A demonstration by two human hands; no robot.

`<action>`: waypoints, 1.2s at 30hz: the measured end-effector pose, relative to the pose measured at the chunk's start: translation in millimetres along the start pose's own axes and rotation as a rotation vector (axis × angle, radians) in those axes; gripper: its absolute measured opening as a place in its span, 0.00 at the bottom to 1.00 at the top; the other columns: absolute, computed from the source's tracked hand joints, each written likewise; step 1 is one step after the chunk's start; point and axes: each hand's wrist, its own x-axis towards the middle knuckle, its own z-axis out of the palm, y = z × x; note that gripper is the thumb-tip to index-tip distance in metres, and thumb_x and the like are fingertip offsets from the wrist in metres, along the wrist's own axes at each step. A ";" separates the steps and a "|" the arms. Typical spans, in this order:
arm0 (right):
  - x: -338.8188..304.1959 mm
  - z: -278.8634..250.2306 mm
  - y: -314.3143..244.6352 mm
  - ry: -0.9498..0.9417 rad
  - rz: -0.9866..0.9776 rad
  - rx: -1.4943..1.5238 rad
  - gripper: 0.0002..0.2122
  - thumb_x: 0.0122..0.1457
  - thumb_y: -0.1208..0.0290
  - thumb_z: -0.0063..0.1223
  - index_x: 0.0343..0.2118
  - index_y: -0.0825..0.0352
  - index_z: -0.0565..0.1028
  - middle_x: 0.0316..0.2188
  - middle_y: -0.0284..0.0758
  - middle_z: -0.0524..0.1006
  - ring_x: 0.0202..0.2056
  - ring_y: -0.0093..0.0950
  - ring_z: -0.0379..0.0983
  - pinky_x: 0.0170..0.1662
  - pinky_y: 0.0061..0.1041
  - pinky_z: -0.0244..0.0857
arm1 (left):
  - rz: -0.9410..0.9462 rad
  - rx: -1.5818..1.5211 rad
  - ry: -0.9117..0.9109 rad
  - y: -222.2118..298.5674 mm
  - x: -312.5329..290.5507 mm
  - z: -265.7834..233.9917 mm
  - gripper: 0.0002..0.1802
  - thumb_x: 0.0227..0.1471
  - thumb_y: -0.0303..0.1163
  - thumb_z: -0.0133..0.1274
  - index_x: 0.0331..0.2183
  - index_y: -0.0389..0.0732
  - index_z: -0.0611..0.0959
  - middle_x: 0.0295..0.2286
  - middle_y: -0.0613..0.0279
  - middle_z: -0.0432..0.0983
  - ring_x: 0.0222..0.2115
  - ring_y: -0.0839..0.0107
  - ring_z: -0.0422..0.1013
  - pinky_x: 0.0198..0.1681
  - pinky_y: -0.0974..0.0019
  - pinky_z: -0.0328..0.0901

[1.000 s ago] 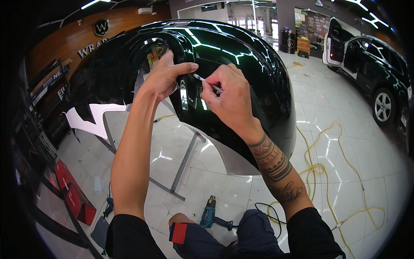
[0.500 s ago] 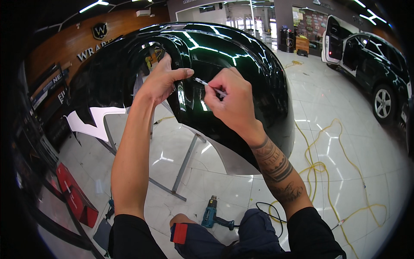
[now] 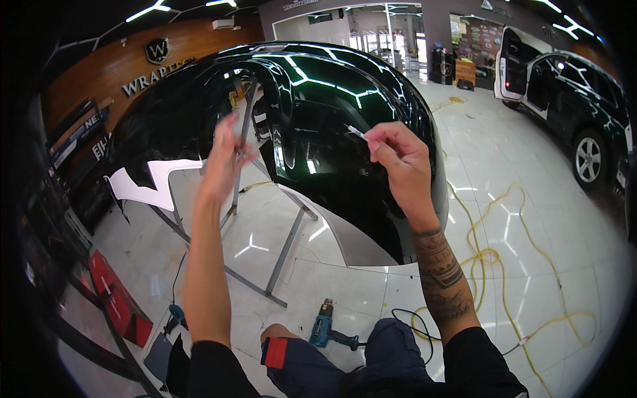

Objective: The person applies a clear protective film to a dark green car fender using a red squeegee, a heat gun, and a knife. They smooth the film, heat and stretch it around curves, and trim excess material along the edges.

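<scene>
A large car bumper (image 3: 332, 152) with a glossy black surface rests on a grey metal stand (image 3: 282, 255). My right hand (image 3: 403, 159) pinches a slim silver craft knife (image 3: 356, 132), its tip pointing up and left, close over the bumper's right part. Whether the tip touches the surface I cannot tell. My left hand (image 3: 224, 156), blurred by motion, is beside the bumper's round opening, its fingers apart with nothing visible in them. Below the bumper's left part, a flap of film shows its white underside (image 3: 156, 187).
A teal heat gun (image 3: 325, 330) is on the tiled floor between my legs. Yellow cord (image 3: 488, 255) lies in loops at the right. A red box (image 3: 116, 298) stands at the left. Farther right is a dark car (image 3: 584, 106) with an open door.
My left hand has come off the bumper's opening edge, moving left and down. My right hand has shifted right with the craft knife, away from that edge.
</scene>
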 end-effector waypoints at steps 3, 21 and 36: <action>-11.0 -12.2 -7.1 -0.027 0.046 0.023 0.09 0.55 0.79 0.50 0.39 0.71 0.76 0.28 0.25 0.71 0.28 0.12 0.64 0.31 0.11 0.59 | -0.097 0.120 0.365 -94.2 -94.1 -24.1 0.21 0.62 0.50 0.37 0.29 0.43 0.71 0.19 0.70 0.57 0.18 0.76 0.59 0.21 0.71 0.58; -154.0 -16.5 14.2 -0.195 -0.318 -0.720 0.09 0.45 0.87 0.56 0.31 0.71 0.77 0.26 0.35 0.74 0.23 0.26 0.70 0.25 0.21 0.64 | -0.668 -0.023 0.394 -192.4 -373.5 -11.6 0.24 0.57 0.47 0.50 0.43 0.35 0.72 0.37 0.51 0.77 0.32 0.68 0.75 0.36 0.70 0.68; -482.3 -49.0 297.1 -0.276 1.052 -0.576 0.07 0.55 0.75 0.50 0.33 0.72 0.77 0.22 0.31 0.77 0.23 0.19 0.71 0.29 0.19 0.65 | -0.610 0.913 0.447 -135.8 -457.4 -21.9 0.07 0.56 0.27 0.47 0.34 0.33 0.77 0.28 0.52 0.77 0.31 0.59 0.73 0.36 0.62 0.65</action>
